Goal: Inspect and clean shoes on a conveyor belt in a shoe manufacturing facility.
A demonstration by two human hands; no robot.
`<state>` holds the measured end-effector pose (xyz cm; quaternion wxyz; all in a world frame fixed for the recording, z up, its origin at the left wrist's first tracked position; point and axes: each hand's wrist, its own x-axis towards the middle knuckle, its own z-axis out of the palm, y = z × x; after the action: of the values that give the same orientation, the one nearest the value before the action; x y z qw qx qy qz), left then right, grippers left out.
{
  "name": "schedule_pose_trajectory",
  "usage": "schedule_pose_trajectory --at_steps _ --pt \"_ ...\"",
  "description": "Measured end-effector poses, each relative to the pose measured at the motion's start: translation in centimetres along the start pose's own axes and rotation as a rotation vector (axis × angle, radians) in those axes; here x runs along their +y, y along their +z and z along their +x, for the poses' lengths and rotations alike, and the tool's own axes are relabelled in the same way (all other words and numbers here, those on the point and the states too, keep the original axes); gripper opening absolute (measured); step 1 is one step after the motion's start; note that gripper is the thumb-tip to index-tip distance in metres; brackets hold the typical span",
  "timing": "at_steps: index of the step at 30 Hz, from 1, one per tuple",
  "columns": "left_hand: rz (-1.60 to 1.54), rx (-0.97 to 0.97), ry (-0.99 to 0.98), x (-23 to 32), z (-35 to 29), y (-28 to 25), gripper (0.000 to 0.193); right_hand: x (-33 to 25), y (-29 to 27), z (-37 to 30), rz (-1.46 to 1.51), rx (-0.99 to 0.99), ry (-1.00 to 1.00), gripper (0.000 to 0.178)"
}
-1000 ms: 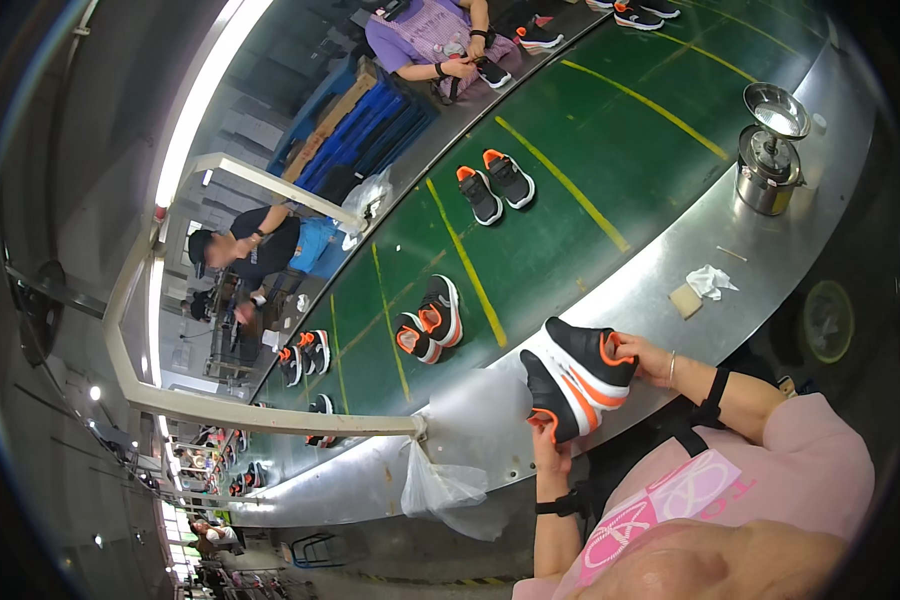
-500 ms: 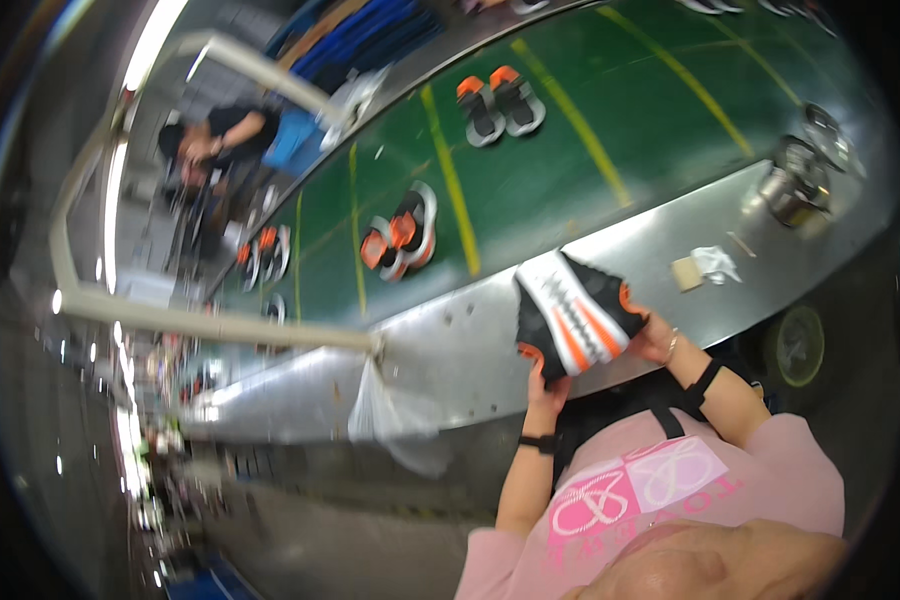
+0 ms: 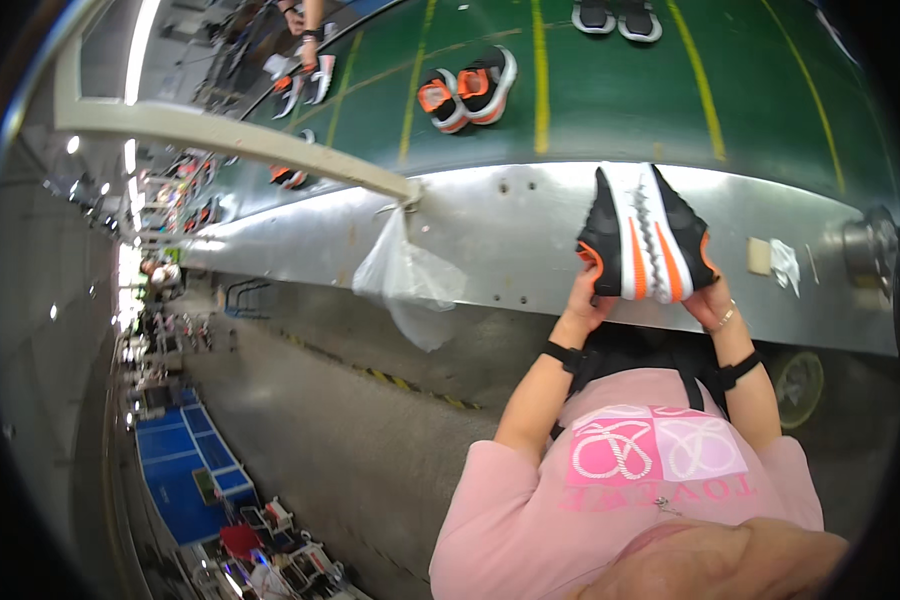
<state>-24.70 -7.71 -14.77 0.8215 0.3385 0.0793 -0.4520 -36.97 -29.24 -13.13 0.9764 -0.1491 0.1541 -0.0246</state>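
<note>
I hold a pair of black sneakers with white and orange soles upright over the metal ledge, soles turned in against each other. My left hand (image 3: 586,304) is closed around the orange-lined opening of the left sneaker (image 3: 601,232). Gripping the right sneaker (image 3: 682,222) the same way at its opening is my right hand (image 3: 711,302). The toes point away from me, toward the green conveyor belt (image 3: 620,100). Some of my fingers are hidden inside the shoes.
On the metal ledge (image 3: 470,230), right of the sneakers, lie a tan block (image 3: 759,256), crumpled white tissue (image 3: 785,268) and a metal pot (image 3: 867,252). A plastic bag (image 3: 407,275) hangs from a beige frame (image 3: 240,145) at left. More sneakers (image 3: 470,88) stand on the belt; another person's hand (image 3: 310,50) reaches in.
My view has swung round, so the ledge and belt sit higher and more level. Both hands keep hold of the pair, which has turned from tilted to nearly straight.
</note>
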Motion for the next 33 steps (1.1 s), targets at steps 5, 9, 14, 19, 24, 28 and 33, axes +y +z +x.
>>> schedule_pose_trajectory --at_steps 5,9,14,19,24,28,33 --pt "-0.056 -0.051 -0.009 0.6 -0.3 -0.2 0.037 -0.1 1.2 -0.3 -0.078 0.044 0.003 0.049" --pt "-0.046 -0.051 -0.006 0.7 -0.4 0.3 0.037 -0.5 2.0 -0.7 -0.161 0.02 -0.052 0.053" --pt "0.009 -0.056 0.005 0.8 -0.4 0.8 0.039 -0.6 1.8 -0.6 -0.185 0.012 -0.045 0.058" --pt "0.055 -0.05 0.009 1.2 -0.5 0.9 0.046 -0.4 1.3 -0.3 -0.153 0.032 -0.032 0.057" --pt "0.018 0.009 0.013 1.1 -0.8 1.8 0.036 -0.4 1.3 -0.2 -0.144 0.042 -0.028 0.055" --pt "0.02 0.008 0.019 1.3 -0.9 2.2 0.038 -0.5 1.3 -0.2 -0.084 0.062 0.007 0.055" --pt "0.019 0.02 0.007 1.2 -0.9 2.1 0.039 -0.5 1.6 -0.3 -0.133 0.019 -0.021 0.056"
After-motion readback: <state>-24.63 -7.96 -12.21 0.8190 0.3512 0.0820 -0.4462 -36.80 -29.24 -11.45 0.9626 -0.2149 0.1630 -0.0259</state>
